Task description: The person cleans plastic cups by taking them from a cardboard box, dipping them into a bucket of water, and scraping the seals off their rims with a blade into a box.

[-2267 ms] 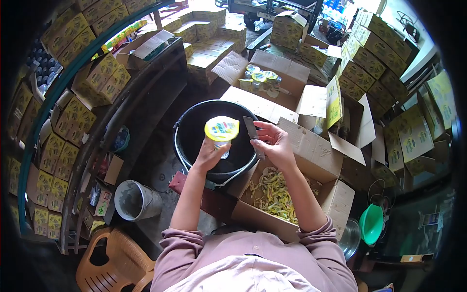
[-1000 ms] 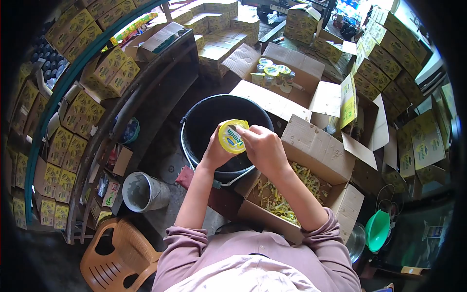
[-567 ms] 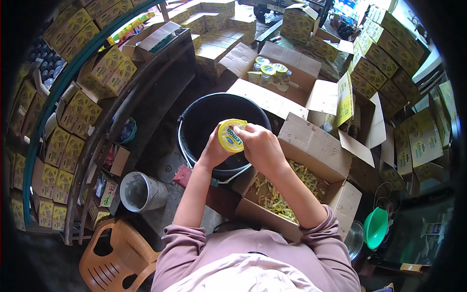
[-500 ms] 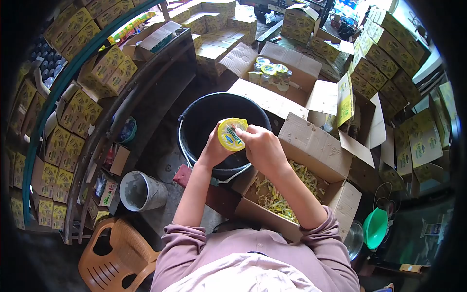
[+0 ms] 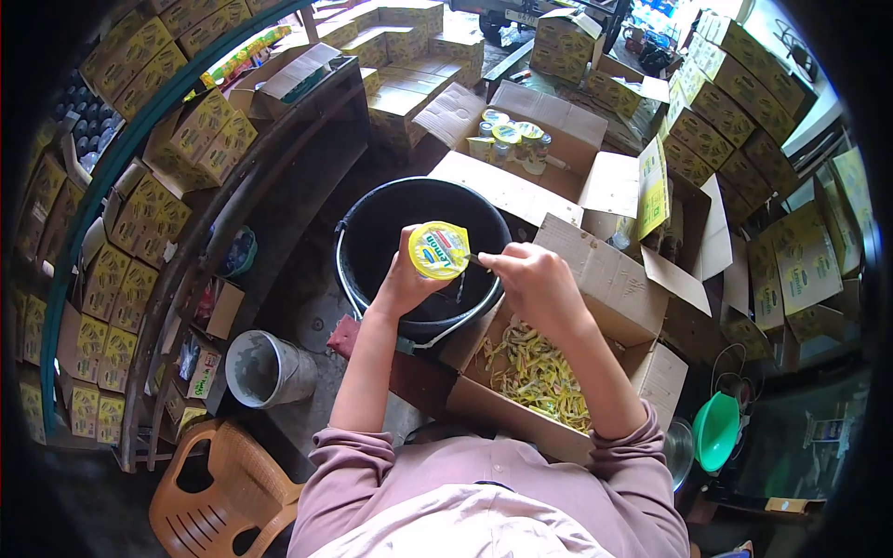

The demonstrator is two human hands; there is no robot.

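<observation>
My left hand (image 5: 402, 281) is wrapped around a plastic drink cup (image 5: 439, 250) with a yellow printed foil lid reading "Lemon", the lid turned up toward me. My right hand (image 5: 530, 272) is closed on a small dark blade-like tool (image 5: 477, 259), whose tip meets the lid's right edge. Most of the tool is hidden by the fingers. Both hands are over a large black bucket (image 5: 358, 195) with a wire handle. A thin pale streak shows just under the cup; I cannot tell whether it is liquid.
An open carton (image 5: 642, 372) full of yellow strips (image 5: 544, 372) stands at my right. Beyond the bucket, another open carton (image 5: 609, 186) holds several cups (image 5: 507, 135). A grey bucket (image 5: 296, 372) and an orange plastic chair (image 5: 223, 484) are at left. Stacked cartons (image 5: 735, 112) line the sides.
My right hand has drawn back from the lid's top to its right edge, and the dark tool now shows. The cup has moved slightly left.
</observation>
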